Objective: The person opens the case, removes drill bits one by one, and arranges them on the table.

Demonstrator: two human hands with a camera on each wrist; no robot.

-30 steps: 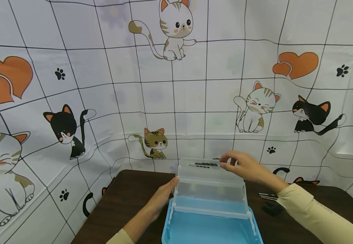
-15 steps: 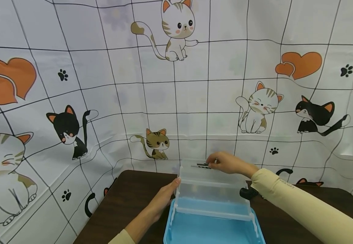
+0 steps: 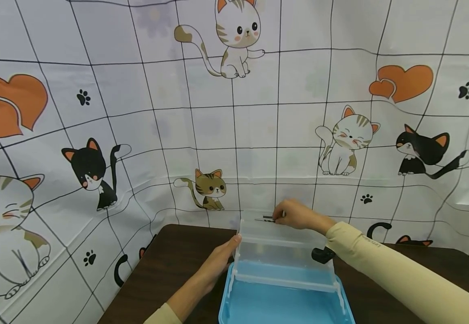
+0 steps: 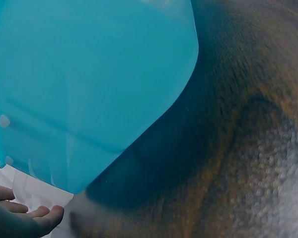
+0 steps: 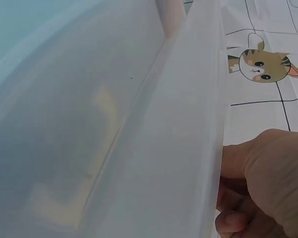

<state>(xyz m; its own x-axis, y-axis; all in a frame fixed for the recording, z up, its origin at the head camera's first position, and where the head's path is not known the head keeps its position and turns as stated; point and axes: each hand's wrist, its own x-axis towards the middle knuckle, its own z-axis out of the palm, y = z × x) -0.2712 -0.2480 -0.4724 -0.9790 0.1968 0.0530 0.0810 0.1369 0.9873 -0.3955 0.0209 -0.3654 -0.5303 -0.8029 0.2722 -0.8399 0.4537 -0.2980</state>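
Table [image 3: 187, 243] flanks box [image 3: 287, 308] (left hand [image 3: 218, 261]: lid [image 3: 275, 250] edge; right hand [image 3: 297, 215]: bits [image 3: 265, 219]).

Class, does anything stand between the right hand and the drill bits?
Nothing visible does: in the head view, the right hand is at the drill bits in the translucent upper tray, hiding part of them.

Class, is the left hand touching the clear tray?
Touching: in the head view, the left hand has its thumb against the clear tray at its left edge.
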